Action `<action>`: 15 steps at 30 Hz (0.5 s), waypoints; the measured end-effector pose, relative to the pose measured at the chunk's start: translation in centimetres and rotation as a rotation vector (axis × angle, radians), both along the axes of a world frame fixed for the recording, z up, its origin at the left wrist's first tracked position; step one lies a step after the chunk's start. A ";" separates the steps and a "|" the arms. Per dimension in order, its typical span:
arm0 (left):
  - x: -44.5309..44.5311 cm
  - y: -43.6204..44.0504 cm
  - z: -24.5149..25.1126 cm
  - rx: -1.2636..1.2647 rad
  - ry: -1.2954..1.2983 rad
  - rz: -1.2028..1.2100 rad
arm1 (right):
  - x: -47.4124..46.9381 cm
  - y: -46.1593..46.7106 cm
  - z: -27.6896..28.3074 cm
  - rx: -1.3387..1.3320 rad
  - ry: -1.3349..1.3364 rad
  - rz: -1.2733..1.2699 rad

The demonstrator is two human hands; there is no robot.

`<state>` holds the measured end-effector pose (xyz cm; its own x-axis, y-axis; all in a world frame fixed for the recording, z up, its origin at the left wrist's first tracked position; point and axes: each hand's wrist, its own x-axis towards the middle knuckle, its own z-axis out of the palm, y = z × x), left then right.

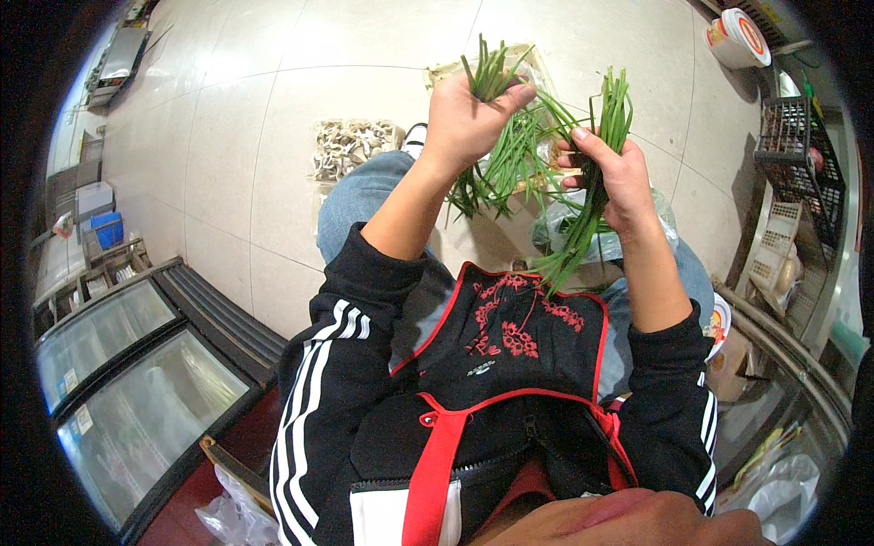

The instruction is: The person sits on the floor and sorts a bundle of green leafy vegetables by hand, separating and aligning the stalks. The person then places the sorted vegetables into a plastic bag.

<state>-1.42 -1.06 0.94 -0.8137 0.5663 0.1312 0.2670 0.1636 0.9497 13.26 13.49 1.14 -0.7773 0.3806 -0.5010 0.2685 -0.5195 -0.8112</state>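
My left hand [471, 119] is closed around a bunch of green chives [490, 78], whose cut ends stick up above the fist. Another bunch of long green stalks [614, 102] is in my right hand [625, 174], its leafy ends hanging down over the apron. A few stalks stretch between the two hands. Beneath them, loose chives [515, 150] lie on a shallow tray [543, 58] lined with plastic. A clear plastic bag [659, 211] with greens inside sits below my right hand, partly hidden by it.
A container of sliced mushrooms [355, 143] stands on the tiled floor by my left knee. Glass-topped freezers [157, 409] are at lower left. At right are a white lidded bucket [737, 41], black plastic crates [792, 147] and a pale perforated basket [775, 239].
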 end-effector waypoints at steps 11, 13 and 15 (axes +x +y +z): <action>-2.3 -0.6 -1.1 -0.115 0.114 0.237 | 0.6 1.6 0.2 -0.016 -0.019 0.007; -2.3 -0.3 -1.2 -0.116 -0.017 0.221 | 0.6 1.7 0.3 -0.035 -0.018 -0.012; -2.1 0.0 -1.5 -0.133 0.011 0.244 | 0.7 1.6 0.2 -0.028 -0.015 -0.021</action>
